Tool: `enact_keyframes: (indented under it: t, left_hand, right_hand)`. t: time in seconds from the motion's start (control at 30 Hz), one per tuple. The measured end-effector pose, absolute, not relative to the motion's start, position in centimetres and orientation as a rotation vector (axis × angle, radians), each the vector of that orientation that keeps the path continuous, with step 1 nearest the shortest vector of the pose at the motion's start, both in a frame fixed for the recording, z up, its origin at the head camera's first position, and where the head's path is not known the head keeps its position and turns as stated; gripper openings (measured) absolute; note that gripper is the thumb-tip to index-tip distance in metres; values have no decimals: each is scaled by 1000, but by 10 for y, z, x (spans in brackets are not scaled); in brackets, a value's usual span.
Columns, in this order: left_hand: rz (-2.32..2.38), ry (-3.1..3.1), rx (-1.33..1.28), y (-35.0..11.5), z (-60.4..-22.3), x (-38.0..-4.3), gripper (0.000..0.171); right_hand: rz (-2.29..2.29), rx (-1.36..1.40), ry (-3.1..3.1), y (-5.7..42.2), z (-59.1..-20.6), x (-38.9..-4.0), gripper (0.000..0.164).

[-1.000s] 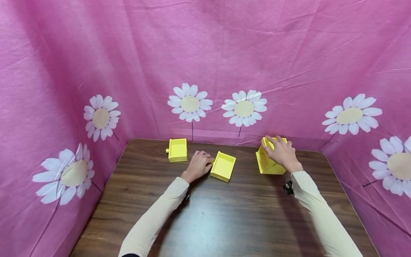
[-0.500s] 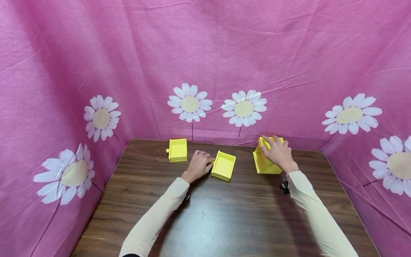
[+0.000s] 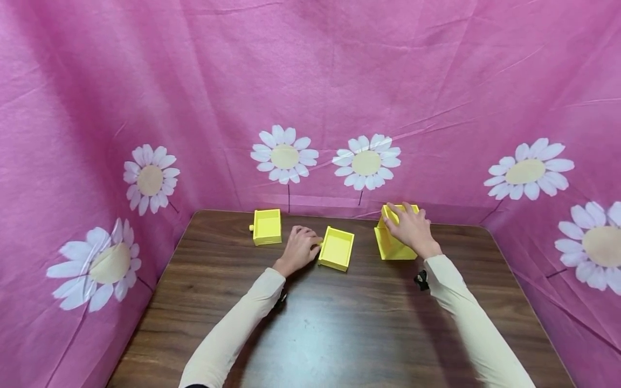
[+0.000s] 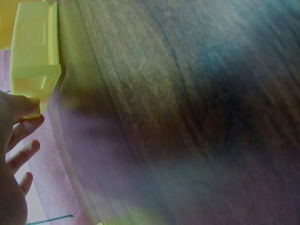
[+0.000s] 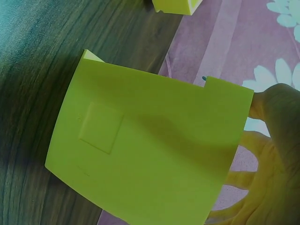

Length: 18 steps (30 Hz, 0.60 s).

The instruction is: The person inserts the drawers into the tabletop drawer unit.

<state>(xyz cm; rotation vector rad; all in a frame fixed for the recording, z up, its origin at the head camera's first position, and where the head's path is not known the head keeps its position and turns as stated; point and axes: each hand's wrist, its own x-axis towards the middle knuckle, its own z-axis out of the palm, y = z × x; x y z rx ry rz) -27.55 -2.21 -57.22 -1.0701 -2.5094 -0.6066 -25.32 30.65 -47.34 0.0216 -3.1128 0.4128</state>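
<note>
In the head view, my left hand (image 3: 298, 250) is at the left side of a small yellow drawer (image 3: 336, 265) in the middle of the table. The left wrist view shows thumb and forefinger pinching the knob of this drawer (image 4: 35, 42), the other fingers spread. To the right, my right hand (image 3: 411, 231) grips the top of a yellow drawer cabinet (image 3: 398, 252) from above; its open front faces left, toward the drawer. Its plain side wall (image 5: 150, 140) fills much of the right wrist view, with fingers at the top edge. The palm hides part of the cabinet.
A second yellow drawer (image 3: 268, 240), with its knob to the left, sits near the back edge, left of my left hand. The brown wooden table (image 3: 310, 334) ends against a pink curtain (image 3: 310, 64) with daisies at the back and sides.
My right hand has moved left with the cabinet, closer to the middle drawer. That drawer has turned slightly, while my left hand stays at its knob.
</note>
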Motion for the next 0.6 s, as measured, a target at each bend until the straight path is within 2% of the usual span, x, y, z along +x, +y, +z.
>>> enact_keyframes:
  t: [0.6]
  left_hand:
    - [-598, -2468, -1044, -24, -575, -279, 15]
  right_hand:
    - [425, 29, -3117, 294, -472, -259, 63]
